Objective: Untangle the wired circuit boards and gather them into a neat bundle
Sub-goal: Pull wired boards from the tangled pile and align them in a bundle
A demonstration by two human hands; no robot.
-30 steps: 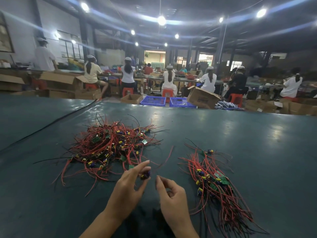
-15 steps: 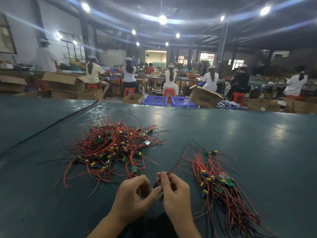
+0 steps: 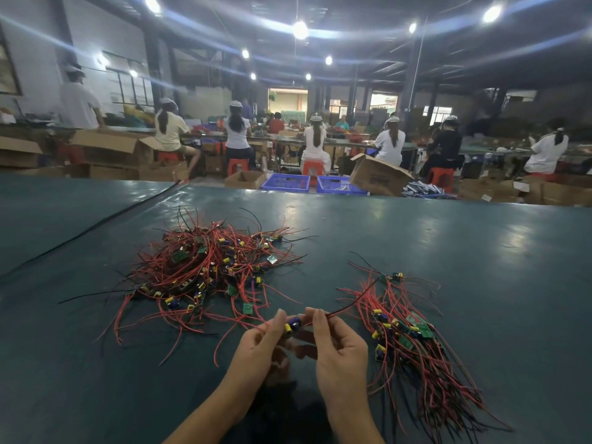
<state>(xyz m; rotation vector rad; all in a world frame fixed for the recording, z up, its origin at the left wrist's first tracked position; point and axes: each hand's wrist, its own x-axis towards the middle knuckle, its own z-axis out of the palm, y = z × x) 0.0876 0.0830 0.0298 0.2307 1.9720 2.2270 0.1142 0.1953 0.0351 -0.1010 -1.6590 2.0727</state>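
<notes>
Handling one wired circuit board (image 3: 293, 325) at a time, by the look of things: holding this one up off the table (image 3: 480, 251), just nearer than the tangled heap (image 3: 211, 267) and a little to its right, between both hands. Probably straightening its wires before laying it with the others, judging from the sorted bundle (image 3: 413, 341) lying well to the right of the tangled heap, wires running roughly one way. Pinching with the left hand (image 3: 259, 344): thumb and fingertips (image 3: 281, 314) closing on the left side of the small board with its blue and yellow parts, and seemingly on a red wire trailing back toward the tangled heap, the other fingers curling loosely beneath. Pinching likewise with the right hand (image 3: 339, 347): fingertips (image 3: 318, 315) pressing together on the lead (image 3: 352, 302) right at the board's edge, that dark-and-red lead rising away to the right of the tangled heap, toward the sorted bundle. Not gaping on either side, but clamping lightly on board and wire. Calling next, most likely, for sliding the right pinch outward along the lead to draw it straight, checking for snags in the tangled heap, then setting the piece down in line with the sorted bundle. Leaving most of the job undone, the tangled heap looking much the larger pile.
</notes>
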